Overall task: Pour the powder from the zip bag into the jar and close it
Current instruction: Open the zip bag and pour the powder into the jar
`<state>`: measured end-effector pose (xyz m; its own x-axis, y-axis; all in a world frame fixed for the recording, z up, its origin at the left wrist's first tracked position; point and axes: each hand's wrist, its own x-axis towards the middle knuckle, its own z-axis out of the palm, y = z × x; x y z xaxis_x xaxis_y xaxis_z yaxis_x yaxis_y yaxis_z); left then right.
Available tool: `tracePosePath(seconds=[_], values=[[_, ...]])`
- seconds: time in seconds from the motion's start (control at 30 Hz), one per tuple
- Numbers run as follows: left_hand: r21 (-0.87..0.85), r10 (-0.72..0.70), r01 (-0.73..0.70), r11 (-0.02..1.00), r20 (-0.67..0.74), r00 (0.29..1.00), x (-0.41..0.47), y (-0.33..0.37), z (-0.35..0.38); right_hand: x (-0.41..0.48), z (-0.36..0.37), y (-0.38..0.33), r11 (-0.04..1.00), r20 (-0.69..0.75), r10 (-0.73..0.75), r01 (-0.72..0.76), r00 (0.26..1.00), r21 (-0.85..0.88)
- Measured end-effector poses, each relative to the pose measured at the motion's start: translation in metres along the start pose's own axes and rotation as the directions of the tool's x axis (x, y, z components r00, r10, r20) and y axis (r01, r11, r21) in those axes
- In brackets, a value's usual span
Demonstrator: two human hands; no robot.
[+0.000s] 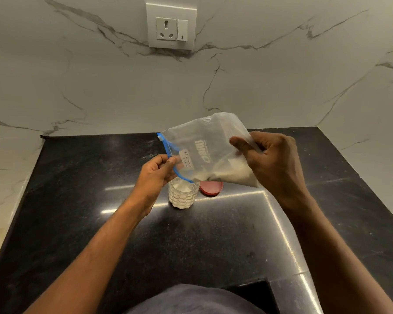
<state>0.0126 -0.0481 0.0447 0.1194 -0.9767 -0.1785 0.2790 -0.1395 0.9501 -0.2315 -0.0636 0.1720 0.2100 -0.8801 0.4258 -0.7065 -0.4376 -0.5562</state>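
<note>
Pouring is well under way at a black tabletop [77, 200], where a person tips a clear zip bag [204, 150] over a small jar [183, 196]. The left hand [156, 175] pinches the blue zip edge of the bag between thumb and fingers, holding the mouth open directly above the jar's rim. The right hand [272, 164] is clenched around the bag's raised far end, lifting it so the contents slide down toward the left hand. Below and between the two hands stands the jar, already filled with pale powder [234, 173] to near its top, by the look of it. A fair heap of powder remains bunched in the lower fold of the bag just under the right hand, so the emptying looks more than half done but unfinished. Just beyond the jar, beneath the bag, a red lid [211, 188] lies flat on the tabletop, apart from the jar; closing has not begun. Whether the jar can take all that is left is hard to judge.
</note>
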Motion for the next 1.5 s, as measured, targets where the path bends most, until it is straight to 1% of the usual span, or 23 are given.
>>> tracePosePath(seconds=[0.13, 0.23, 0.43, 0.6, 0.67, 0.77, 1.07, 1.33, 1.43, 1.5], values=[[-0.020, -0.004, 0.004, 1.000, 0.003, 1.000, 0.000, -0.001, -0.001, 0.002, 0.000, 0.000, 1.000, -0.013, -0.007, 0.007, 1.000, 0.004], [-0.020, -0.008, 0.008, 1.000, 0.003, 1.000, 0.001, -0.002, -0.001, 0.003, -0.001, 0.000, 1.000, -0.049, -0.004, 0.005, 0.999, 0.018], [-0.022, -0.005, 0.005, 1.000, 0.004, 1.000, 0.001, -0.001, -0.001, 0.004, -0.002, -0.001, 0.998, -0.043, -0.022, 0.024, 0.999, 0.050], [-0.007, -0.008, 0.008, 1.000, -0.004, 1.000, 0.001, -0.002, -0.002, 0.006, -0.002, 0.000, 0.995, -0.044, 0.000, 0.004, 0.999, 0.104], [-0.016, -0.010, 0.010, 1.000, -0.001, 1.000, 0.000, -0.003, -0.002, 0.007, -0.001, -0.001, 0.995, -0.028, 0.001, 0.002, 1.000, 0.104], [-0.014, -0.006, 0.006, 1.000, 0.004, 1.000, 0.001, -0.003, -0.002, 0.009, -0.001, 0.000, 0.996, -0.056, -0.003, 0.008, 0.998, 0.094], [-0.044, -0.004, 0.004, 0.999, 0.004, 1.000, 0.000, -0.005, -0.003, 0.011, -0.003, -0.001, 0.994, -0.012, -0.019, 0.020, 1.000, 0.106], [-0.019, -0.022, 0.022, 1.000, -0.012, 1.000, -0.001, -0.005, -0.004, 0.018, -0.006, 0.001, 0.991, -0.014, -0.011, 0.013, 1.000, 0.131], [-0.015, -0.021, 0.021, 1.000, -0.013, 1.000, -0.001, -0.005, -0.004, 0.020, -0.006, 0.002, 0.992, 0.012, -0.018, 0.016, 1.000, 0.123], [-0.010, -0.024, 0.023, 1.000, -0.017, 1.000, -0.001, -0.005, -0.003, 0.020, -0.005, 0.002, 0.991, -0.017, -0.014, 0.016, 1.000, 0.132]])
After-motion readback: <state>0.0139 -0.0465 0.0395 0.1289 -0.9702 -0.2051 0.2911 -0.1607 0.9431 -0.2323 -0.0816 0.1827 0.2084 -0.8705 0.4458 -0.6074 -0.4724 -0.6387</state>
